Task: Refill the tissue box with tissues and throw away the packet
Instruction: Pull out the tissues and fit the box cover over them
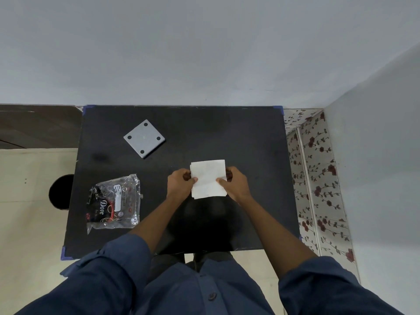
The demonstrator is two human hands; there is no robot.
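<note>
Black table [250, 144]: left hand [180, 185] and right hand [235, 185] pinch the tissue stack [208, 178] by its sides, squaring it for boxing; emptied packet [113, 204] lies aside

- Table [227, 133]: black, blue corner guards.
- Tissue stack [208, 178]: white.
- Packet [113, 204]: clear, black-red print.
- Plate [144, 138]: grey.
- Sleeves [109, 269]: navy.
- Covering [318, 178] beyond right edge: white, red roses.

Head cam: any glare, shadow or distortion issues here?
Head view: glare speckles the crinkled clear plastic packet; a dark shadow pools on the black square table below the white tissue stack; wide-angle distortion slants the right-hand wall; both hands stay sharp.
</note>
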